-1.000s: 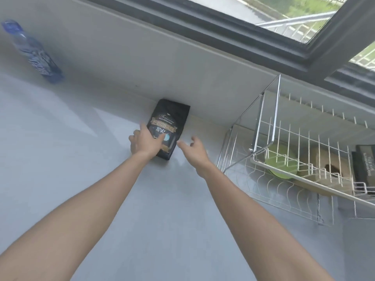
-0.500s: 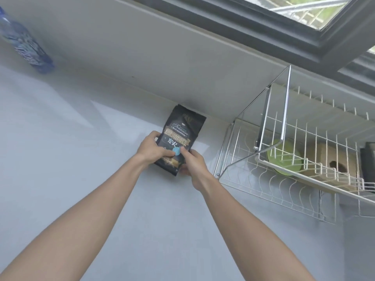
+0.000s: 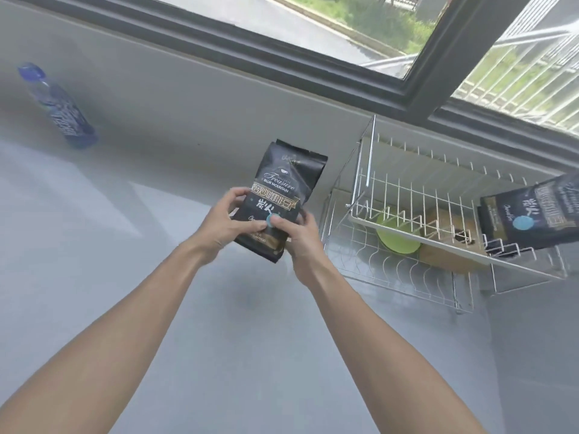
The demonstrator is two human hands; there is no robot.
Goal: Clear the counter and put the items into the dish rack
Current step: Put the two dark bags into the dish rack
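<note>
A black coffee bag (image 3: pixel 282 180) with gold lettering is held upright above the grey counter (image 3: pixel 94 245). My left hand (image 3: pixel 228 223) grips its lower left side and my right hand (image 3: pixel 297 236) grips its lower right corner. To the right stands a two-tier wire dish rack (image 3: pixel 407 214). A second black coffee bag (image 3: pixel 532 214) lies on the rack's upper tier at the right edge of the view. A green plate (image 3: pixel 398 242) and a brown box (image 3: pixel 448 255) sit on the lower tier.
A blue water bottle (image 3: pixel 59 108) stands on the counter at the far left near the wall. A dark-framed window (image 3: pixel 313 73) runs above the wall behind the counter and the rack.
My left hand reached the bag against the wall, my right hand joined it, and both lifted the bag off the counter towards me. The view tilted up, showing more of the rack.
</note>
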